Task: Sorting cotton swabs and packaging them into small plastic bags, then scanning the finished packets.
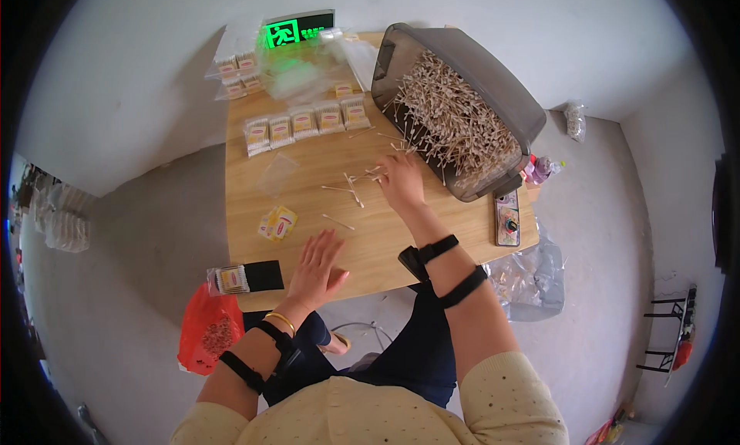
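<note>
While the right hand (401, 181) reaches into the middle of the frame, its fingers curl narrowly over a small scatter of cotton swabs (356, 184) lying on the wooden table (370, 252); whether any swab is actually pinched between the fingertips cannot be told. Just above and to the right of that hand, a grey plastic bin (462, 67) lies tipped on its side, its open mouth facing the hand and heaped with loose swabs (451, 125) that spill toward the table.

Lower and left of centre, the left hand (316, 269) rests flat on the tabletop near the front edge, fingers spread wide and holding nothing. One single swab (338, 222) lies just above it, and a small yellow packet (278, 223) sits a little to its upper left. At the table's lower left corner lies a black-ended pack of swabs (247, 278).

Toward the upper left of the table, a row of filled clear packets (306, 126) stands side by side. A phone (506, 218) lies at the right edge, below the bin.
</note>
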The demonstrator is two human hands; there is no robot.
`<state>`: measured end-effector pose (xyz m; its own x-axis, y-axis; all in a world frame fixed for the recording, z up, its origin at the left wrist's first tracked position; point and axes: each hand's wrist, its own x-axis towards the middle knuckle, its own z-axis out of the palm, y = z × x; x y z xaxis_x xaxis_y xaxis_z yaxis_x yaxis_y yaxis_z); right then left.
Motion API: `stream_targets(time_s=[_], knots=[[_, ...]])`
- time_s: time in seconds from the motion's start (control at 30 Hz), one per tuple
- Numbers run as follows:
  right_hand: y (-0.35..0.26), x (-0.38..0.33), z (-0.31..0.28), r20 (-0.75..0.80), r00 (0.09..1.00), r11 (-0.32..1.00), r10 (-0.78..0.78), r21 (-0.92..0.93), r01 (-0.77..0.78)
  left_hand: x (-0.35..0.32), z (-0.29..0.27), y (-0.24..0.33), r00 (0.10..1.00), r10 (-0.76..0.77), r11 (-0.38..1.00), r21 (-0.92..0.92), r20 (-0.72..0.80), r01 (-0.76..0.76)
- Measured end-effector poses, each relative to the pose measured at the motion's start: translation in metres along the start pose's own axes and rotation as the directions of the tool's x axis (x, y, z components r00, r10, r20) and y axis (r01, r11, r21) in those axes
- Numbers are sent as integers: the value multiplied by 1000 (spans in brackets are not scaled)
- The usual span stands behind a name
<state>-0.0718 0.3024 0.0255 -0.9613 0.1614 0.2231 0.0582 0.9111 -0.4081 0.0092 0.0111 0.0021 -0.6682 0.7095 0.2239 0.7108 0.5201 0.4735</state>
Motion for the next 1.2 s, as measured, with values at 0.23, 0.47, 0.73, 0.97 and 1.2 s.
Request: stream_targets(time_s=[0.23, 0.47, 0.73, 0.97, 1.2], knots=[[26, -34, -17, 98, 995, 999, 19, 24, -21, 76, -25, -13, 998, -61, 998, 19, 0, 61], [24, -20, -7, 120, 977, 984, -179, 36, 176, 125, -17, -33, 972, -36, 996, 87, 232, 16], [18, -22, 4, -60, 996, 994, -71, 75, 76, 105, -15, -17, 990, 3, 996, 90, 144, -16], [-27, -36, 36, -78, 993, 981, -94, 164, 105, 54, 9, 11, 995, -82, 992, -95, 57, 87], [-43, -77, 22, -68, 988, 939, -139, 309, 153, 40, -1, 3, 999, -43, 991, 128, 25, 40]])
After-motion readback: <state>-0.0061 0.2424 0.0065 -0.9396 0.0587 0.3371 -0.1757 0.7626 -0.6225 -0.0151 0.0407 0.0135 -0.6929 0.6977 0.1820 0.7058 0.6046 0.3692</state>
